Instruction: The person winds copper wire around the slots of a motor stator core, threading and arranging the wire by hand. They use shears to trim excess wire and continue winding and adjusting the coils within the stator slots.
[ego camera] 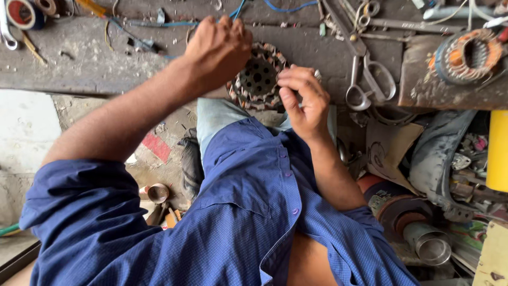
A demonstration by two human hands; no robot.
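A round motor stator (pixel 257 78) with copper windings and a perforated dark centre stands on its edge at the front of a grimy wooden workbench (pixel 95 63). My left hand (pixel 218 48) curls over its upper left rim, fingers closed on the windings. My right hand (pixel 302 98) grips its right side, thumb pressed against the rim. Blue wires (pixel 174 23) trail from behind my left hand across the bench. Part of the stator is hidden behind both hands.
Scissors (pixel 370 79) and metal tools lie right of the stator. Another wound stator (pixel 468 55) sits at the far right. Tape rolls (pixel 24 11) are at the top left. Below the bench are metal cans (pixel 428 243), a yellow cylinder (pixel 497 151) and scrap.
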